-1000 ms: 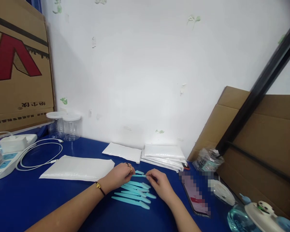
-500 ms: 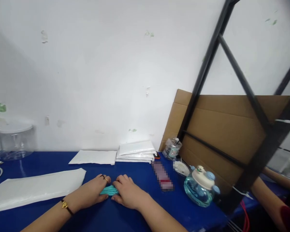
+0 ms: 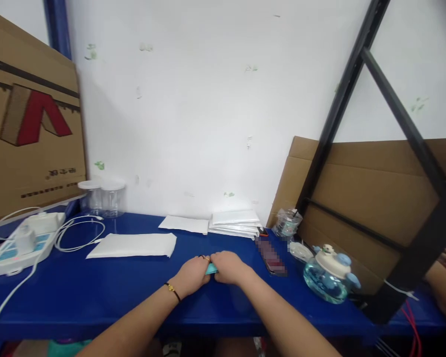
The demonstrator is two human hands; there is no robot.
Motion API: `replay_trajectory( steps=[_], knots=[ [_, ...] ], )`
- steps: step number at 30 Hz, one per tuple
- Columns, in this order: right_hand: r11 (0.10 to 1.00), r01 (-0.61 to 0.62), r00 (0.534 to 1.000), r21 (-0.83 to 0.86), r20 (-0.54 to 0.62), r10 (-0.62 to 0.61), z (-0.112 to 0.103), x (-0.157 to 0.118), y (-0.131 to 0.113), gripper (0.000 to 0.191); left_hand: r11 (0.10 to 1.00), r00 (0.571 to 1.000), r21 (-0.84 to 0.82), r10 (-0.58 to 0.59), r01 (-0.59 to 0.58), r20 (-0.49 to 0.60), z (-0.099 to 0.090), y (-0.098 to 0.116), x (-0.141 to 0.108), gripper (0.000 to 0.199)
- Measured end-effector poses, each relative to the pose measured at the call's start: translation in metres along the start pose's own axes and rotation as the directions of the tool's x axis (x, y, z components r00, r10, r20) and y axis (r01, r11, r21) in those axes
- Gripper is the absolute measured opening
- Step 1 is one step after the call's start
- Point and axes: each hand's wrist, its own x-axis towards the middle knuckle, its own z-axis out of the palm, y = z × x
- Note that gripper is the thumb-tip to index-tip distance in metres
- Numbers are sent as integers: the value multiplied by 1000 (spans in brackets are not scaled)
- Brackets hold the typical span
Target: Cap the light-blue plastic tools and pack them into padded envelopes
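My left hand [image 3: 195, 275] and my right hand [image 3: 229, 267] meet at the middle of the blue table. Both are closed around a small turquoise folded bundle [image 3: 211, 268], and only a short strip of it shows between them. The fingers cover most of it, so I cannot tell exactly what it is. A white padded packet [image 3: 134, 246] lies flat to the left of my left hand. Beyond the hands are another white packet [image 3: 184, 224] and a stack of white packets [image 3: 234, 224]. To the right of my right hand rests a pixelated flat reddish object [image 3: 270, 255].
A power strip [image 3: 20, 248] with white cables [image 3: 78, 245] sits at the left by a large cardboard box [image 3: 33, 119]. Clear jars [image 3: 112, 201] stand by the wall. A blue drinking bottle [image 3: 329, 277] and a black metal frame [image 3: 334, 104] are at right, with another person's arm beyond.
The view has swung left and back, bringing the box and power strip in. My hands have come closer together, and less of the turquoise bundle shows between them.
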Motion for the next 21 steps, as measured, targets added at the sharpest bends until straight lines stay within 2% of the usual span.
replay_trajectory(
  steps=[3, 5, 7, 8, 10, 13, 16, 18, 19, 21],
  knots=[
    [1000, 21, 998, 13, -60, -20, -50, -14, 2, 38, 962, 985, -266, -105, 66, -136, -2, 9, -5, 18],
    [983, 107, 975, 151, -209, -74, -84, -23, 2, 60, 893, 950, -449, -157, 21, -269, -2, 17, -6, 19],
    [952, 141, 921, 273, -389, -25, -106, -26, -5, 51, 816, 902, -576, -211, -48, -375, 2, 24, -8, 22],
    [942, 143, 894, 302, -447, 7, -110, -25, -11, 47, 780, 885, -622, -241, -68, -399, 6, 27, -9, 23],
    [937, 150, 881, 316, -474, 19, -105, -21, -26, 44, 714, 868, -696, -297, -75, -399, 16, 30, -11, 22],
    [919, 209, 923, 334, -379, -72, -81, -12, -47, 40, 628, 862, -775, -354, -69, -364, 30, 31, -14, 16],
    [844, 235, 911, 483, -413, -18, -65, -7, -53, 41, 569, 861, -817, -366, -95, -355, 34, 31, -17, 16],
    [728, 257, 911, 636, -411, 37, -60, -8, -47, 40, 541, 859, -831, -358, -130, -367, 30, 33, -21, 19],
    [633, 273, 913, 724, -403, 67, -57, -11, -43, 40, 514, 862, -846, -358, -139, -360, 27, 34, -24, 21],
    [364, 321, 910, 874, -391, 138, -50, -20, -33, 50, 424, 894, -896, -342, -129, -290, 21, 34, -33, 24]
  ],
)
